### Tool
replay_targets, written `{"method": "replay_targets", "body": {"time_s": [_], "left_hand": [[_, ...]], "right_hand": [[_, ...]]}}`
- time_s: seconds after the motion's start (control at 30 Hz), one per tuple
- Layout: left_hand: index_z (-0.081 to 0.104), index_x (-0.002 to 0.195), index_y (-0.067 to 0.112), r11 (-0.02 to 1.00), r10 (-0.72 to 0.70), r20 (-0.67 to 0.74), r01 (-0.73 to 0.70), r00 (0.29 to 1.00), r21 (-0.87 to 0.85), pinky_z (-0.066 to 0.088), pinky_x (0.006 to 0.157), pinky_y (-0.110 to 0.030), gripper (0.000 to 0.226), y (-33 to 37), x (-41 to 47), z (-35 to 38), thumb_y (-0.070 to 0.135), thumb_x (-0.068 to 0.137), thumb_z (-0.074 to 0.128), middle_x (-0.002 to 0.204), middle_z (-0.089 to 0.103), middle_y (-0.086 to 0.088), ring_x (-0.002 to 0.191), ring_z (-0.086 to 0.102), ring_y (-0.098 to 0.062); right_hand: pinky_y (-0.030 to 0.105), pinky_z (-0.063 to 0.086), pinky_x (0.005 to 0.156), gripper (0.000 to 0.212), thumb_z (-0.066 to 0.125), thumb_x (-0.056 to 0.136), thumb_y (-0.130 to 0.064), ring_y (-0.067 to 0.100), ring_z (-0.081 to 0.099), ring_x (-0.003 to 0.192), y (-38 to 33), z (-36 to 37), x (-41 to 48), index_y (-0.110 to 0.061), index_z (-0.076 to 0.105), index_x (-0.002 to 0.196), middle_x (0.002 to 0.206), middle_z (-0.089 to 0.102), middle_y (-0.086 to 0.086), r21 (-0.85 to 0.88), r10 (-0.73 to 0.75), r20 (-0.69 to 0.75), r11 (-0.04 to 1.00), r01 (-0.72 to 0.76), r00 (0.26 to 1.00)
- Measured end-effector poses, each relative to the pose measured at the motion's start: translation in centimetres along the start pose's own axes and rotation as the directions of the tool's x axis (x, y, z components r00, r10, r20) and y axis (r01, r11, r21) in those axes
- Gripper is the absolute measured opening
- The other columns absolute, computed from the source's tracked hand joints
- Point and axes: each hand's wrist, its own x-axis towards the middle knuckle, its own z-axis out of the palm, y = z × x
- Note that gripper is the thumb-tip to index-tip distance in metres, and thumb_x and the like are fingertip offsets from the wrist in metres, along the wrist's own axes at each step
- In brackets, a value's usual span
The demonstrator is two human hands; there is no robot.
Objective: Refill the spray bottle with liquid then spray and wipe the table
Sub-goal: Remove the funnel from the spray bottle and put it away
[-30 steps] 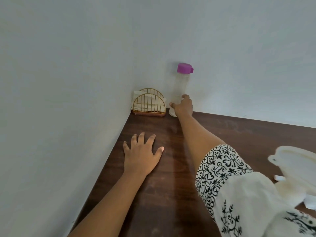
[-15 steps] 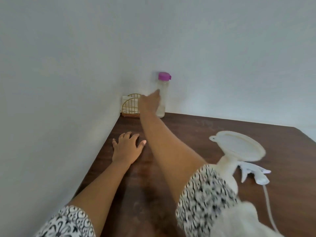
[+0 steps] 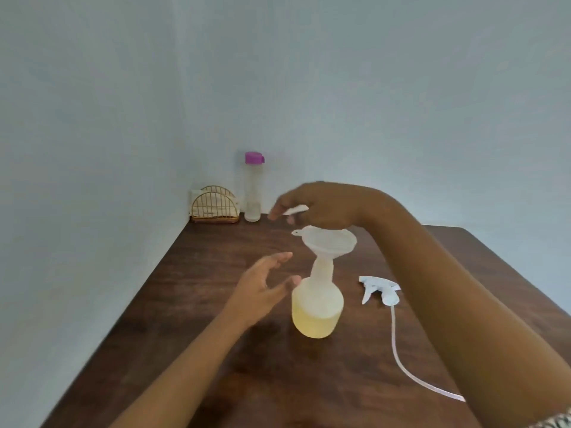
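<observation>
Pale blue walls (image 3: 92,118) (plain) meet above dark wooden table (image 3: 191,304)

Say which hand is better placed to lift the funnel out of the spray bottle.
Right. The right hand hovers directly over the funnel; the left hand is lower, open beside the spray bottle, better suited to steadying it.

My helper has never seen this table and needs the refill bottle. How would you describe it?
Look to the far left corner of the wooden table, against the wall. Beside the gold wire napkin holder stands a tall clear bottle, the only thing with a purple cap.
</observation>
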Motion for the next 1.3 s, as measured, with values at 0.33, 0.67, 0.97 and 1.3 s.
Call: {"method": "replay_targets", "body": {"time_s": [0.33, 0.67, 0.97, 1.3], "left_hand": [[0.058, 0.104, 0.033, 0.985, -0.137, -0.108, 0.124, 0.985, -0.116, 0.049, 0.080, -0.027, 0.030, 3.1, 0.8, 7.5, 0.044, 0.079, 0.071, 0.098, 0.064, 0.014, 0.099, 0.061, -0.011], [0.058, 0.105, 0.032, 0.995, -0.099, -0.262, 0.097, 0.960, -0.021, 0.048, 0.076, -0.024, 0.030, 1.7, 0.9, 9.2, 0.044, 0.080, 0.069, 0.092, 0.057, 0.018, 0.093, 0.058, -0.009], [0.060, 0.119, 0.025, 0.996, -0.084, -0.274, 0.083, 0.958, -0.014, 0.050, 0.081, -0.025, 0.042, 1.6, 0.8, 9.2, 0.043, 0.081, 0.069, 0.109, 0.063, 0.008, 0.098, 0.059, -0.011], [0.061, 0.116, 0.026, 0.996, -0.086, -0.277, 0.085, 0.957, -0.017, 0.048, 0.078, -0.025, 0.041, 1.2, 1.0, 9.4, 0.046, 0.080, 0.068, 0.106, 0.064, 0.006, 0.097, 0.059, -0.012]], "right_hand": [[0.020, 0.042, 0.077, 0.023, 0.058, 0.093, -0.025, 0.010, 0.054, 0.095, 5.2, 1.6, 0.2, -0.016, 0.065, 0.113, 0.105, 0.061, -0.007, 0.254, 0.063, 0.050, 0.964, -0.073, 0.997], [0.023, 0.050, 0.050, 0.018, 0.060, 0.092, -0.024, 0.012, 0.063, 0.058, 9.5, 4.4, -2.0, -0.013, 0.057, 0.079, 0.076, 0.064, 0.004, 0.884, 0.381, 0.094, 0.393, -0.253, 0.920], [0.036, 0.057, 0.073, 0.021, 0.060, 0.092, -0.021, 0.019, 0.060, 0.070, 8.1, 6.1, -2.5, -0.012, 0.049, 0.075, 0.080, 0.061, 0.006, 0.868, 0.553, -0.208, 0.485, -0.109, 0.806], [0.044, 0.057, 0.079, 0.021, 0.060, 0.091, -0.022, 0.023, 0.063, 0.076, 8.1, 7.0, -2.8, -0.014, 0.048, 0.076, 0.085, 0.063, 0.008, 0.881, 0.610, -0.262, 0.467, -0.072, 0.748]]}}
